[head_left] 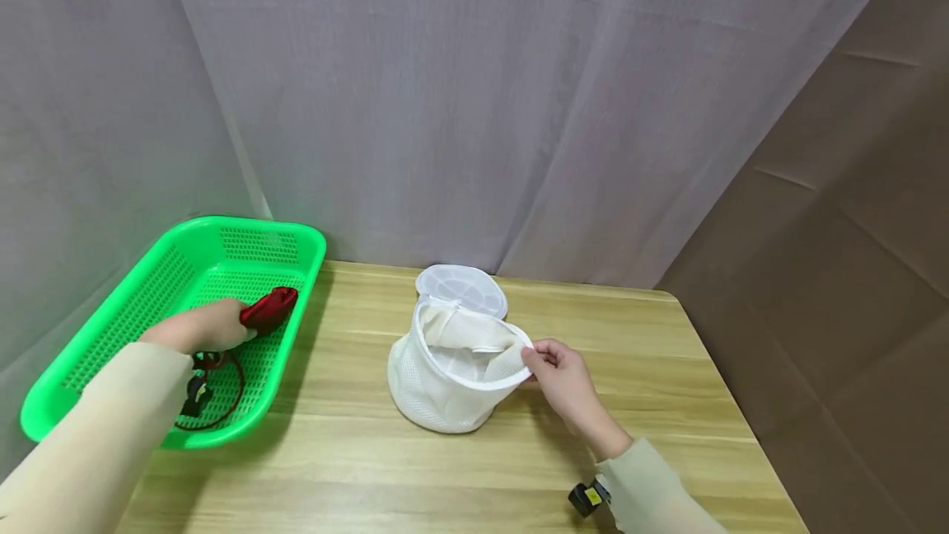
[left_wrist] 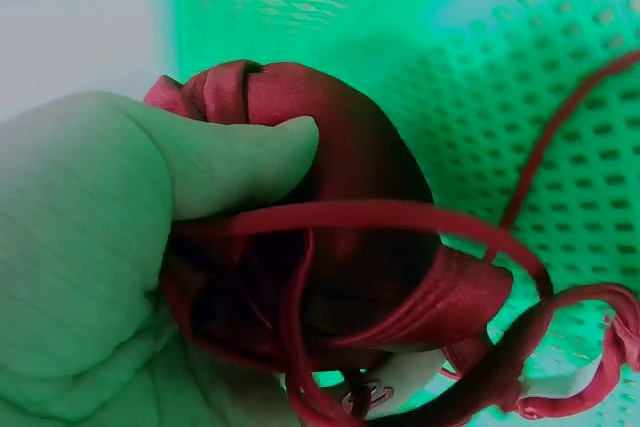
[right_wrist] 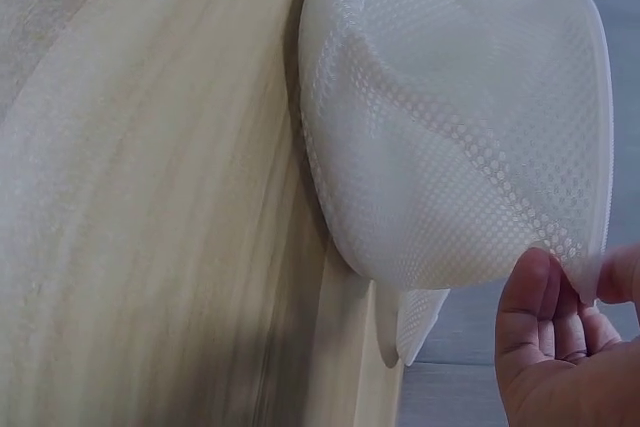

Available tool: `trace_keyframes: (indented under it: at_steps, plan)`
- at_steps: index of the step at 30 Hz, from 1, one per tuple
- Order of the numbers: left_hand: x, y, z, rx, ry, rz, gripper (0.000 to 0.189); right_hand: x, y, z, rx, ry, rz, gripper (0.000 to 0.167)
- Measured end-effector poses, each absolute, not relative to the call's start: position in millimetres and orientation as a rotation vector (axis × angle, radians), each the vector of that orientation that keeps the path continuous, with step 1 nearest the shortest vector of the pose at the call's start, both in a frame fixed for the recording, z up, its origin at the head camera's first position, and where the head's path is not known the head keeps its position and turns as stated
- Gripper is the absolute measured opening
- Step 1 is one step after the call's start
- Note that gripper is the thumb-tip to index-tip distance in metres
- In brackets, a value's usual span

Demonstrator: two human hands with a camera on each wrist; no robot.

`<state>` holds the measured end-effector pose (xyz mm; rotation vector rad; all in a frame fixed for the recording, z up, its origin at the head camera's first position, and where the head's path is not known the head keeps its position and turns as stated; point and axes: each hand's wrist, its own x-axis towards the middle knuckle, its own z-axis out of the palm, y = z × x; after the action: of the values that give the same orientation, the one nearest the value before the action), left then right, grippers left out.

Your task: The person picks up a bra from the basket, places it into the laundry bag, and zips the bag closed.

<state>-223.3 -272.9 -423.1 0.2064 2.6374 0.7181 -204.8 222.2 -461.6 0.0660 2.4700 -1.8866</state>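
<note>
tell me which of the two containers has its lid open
The white mesh bag, pinched at its rim by the right hand: its round lid lies open behind it, while the green basket shows no lid.

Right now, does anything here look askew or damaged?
The white mesh bag on the table looks askew: its open rim tilts toward the right hand, which pinches it, and its wall is creased. I see no spill or tear.

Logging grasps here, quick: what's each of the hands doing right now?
Left hand: holding a red fabric item.
Right hand: pinching the white mesh bag at its rim.
</note>
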Motion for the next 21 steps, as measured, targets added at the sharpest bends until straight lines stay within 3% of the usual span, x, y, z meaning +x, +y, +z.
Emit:
trace_keyframes:
  at_steps: [8, 21]
  plan:
    - [-209, -250, -407, 0.145, 2.724, 0.826, 0.011, -206, 221, -465, 0.065, 2.472, -1.903, 0.017]
    - [-209, -212, -381, 0.341, 3.087, 0.644, 0.009, -199, 219, -452, 0.036, 2.450, -1.907, 0.020]
